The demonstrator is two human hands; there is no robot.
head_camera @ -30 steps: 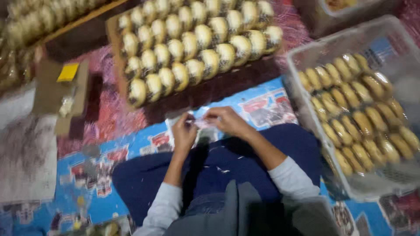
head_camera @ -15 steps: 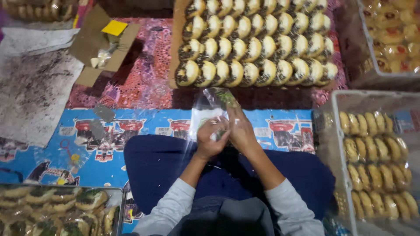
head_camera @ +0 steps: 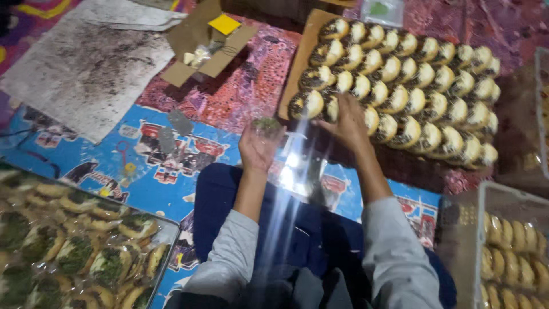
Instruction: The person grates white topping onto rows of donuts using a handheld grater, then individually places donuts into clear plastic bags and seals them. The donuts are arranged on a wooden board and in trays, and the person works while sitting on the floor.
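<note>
Where both hands were pinching the clear plastic bag (head_camera: 297,171) at frame centre, the right hand (head_camera: 347,119) now reaches fingers spread onto a pastry (head_camera: 330,109) at the tray's (head_camera: 298,63) near edge, while the left hand (head_camera: 258,146) alone pinches the bag up.

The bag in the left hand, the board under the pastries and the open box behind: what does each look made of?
The bag in the left hand looks like thin clear plastic film: glossy, see-through, streaked with glare. The board seems to be wood or fibreboard, matt brown with a flat edge; the right hand reaches over its pastries. The box looks like plain brown cardboard, with folded flaps.
</note>
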